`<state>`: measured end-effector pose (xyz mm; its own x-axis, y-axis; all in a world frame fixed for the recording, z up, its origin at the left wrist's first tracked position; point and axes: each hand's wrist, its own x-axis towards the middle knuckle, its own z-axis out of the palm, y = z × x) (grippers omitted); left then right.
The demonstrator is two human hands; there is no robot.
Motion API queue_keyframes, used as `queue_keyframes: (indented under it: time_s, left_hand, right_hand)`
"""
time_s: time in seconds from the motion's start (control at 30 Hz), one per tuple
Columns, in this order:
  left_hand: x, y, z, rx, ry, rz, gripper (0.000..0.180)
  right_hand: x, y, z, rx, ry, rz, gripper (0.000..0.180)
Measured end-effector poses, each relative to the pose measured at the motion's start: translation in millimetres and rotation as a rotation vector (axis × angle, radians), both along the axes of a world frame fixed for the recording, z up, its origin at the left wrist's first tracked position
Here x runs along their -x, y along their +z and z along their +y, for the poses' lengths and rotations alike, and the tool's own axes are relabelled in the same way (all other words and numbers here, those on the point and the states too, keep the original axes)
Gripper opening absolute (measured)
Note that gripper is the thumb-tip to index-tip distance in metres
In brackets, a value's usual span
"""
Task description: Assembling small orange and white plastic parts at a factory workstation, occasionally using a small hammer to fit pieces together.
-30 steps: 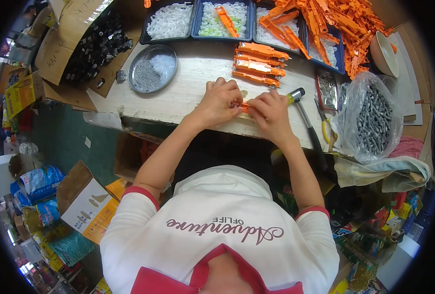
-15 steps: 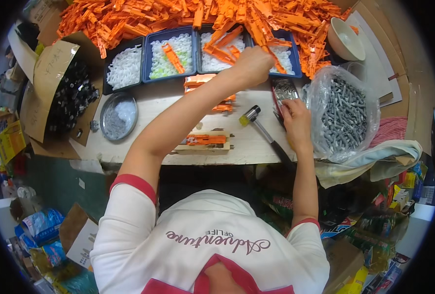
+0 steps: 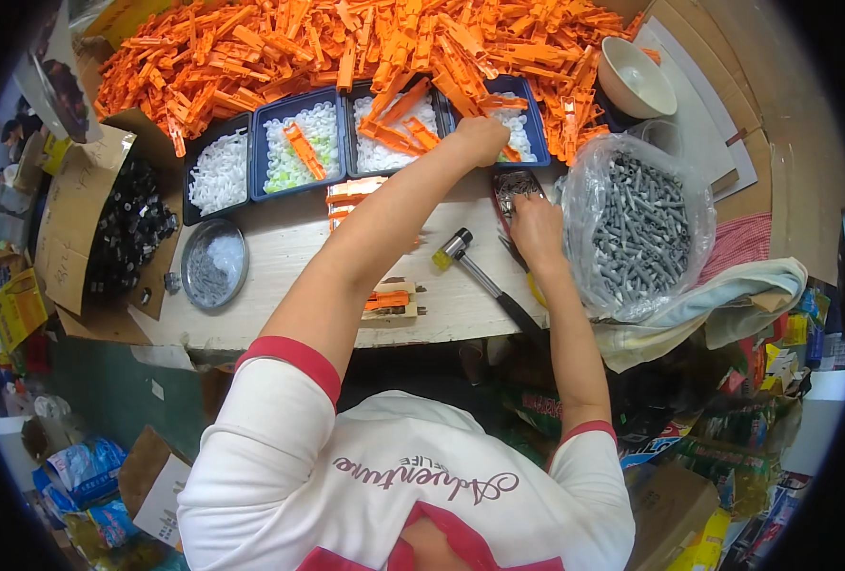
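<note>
My left hand (image 3: 482,143) reaches to the near side of the rightmost blue bin (image 3: 540,124), which holds small white plastic parts and some orange plastic pieces. Its fingers are curled; what they grip is hidden. At a small red tray (image 3: 501,211) of shiny metal bits, my right hand (image 3: 536,228) has its fingertips down and drawn together, and nothing nameable shows in them. A hammer (image 3: 480,273) with a yellow face and black handle lies between my arms. Partly behind my left forearm is a wooden block (image 3: 405,310) with an orange piece (image 3: 384,300) in it.
A heap of orange pieces (image 3: 251,57) spans the back. More bins (image 3: 253,152) of white parts stand before it. Right are a bag of grey screw-like parts (image 3: 637,224), a bowl (image 3: 632,81) and a cloth (image 3: 717,300); left, a round tin (image 3: 215,266) and a carton (image 3: 80,219) of black parts.
The whole view has shifted, so the bench sits further left and lower. My left hand has drawn nearer to the bin's front edge. My right hand stays at the small red tray, fingers further in.
</note>
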<state>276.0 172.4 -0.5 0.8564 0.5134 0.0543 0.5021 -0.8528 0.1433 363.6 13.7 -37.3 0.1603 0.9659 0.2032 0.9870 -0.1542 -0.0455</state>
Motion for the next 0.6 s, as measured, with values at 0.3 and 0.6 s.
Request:
queue_keyframes:
  time_s: [0.3, 0.6]
  left_hand:
    - [51.9, 40.2, -29.6, 0.996, 0.143, -0.786, 0.017]
    - [159.8, 9.2, -142.1, 1.544, 0.151, -1.177, 0.019]
  right_hand:
    - [-12.1, -2.5, -16.7, -0.260, 0.091, 0.121, 0.009]
    - [50.9, 70.3, -44.3, -0.292, 0.385, 0.905, 0.008]
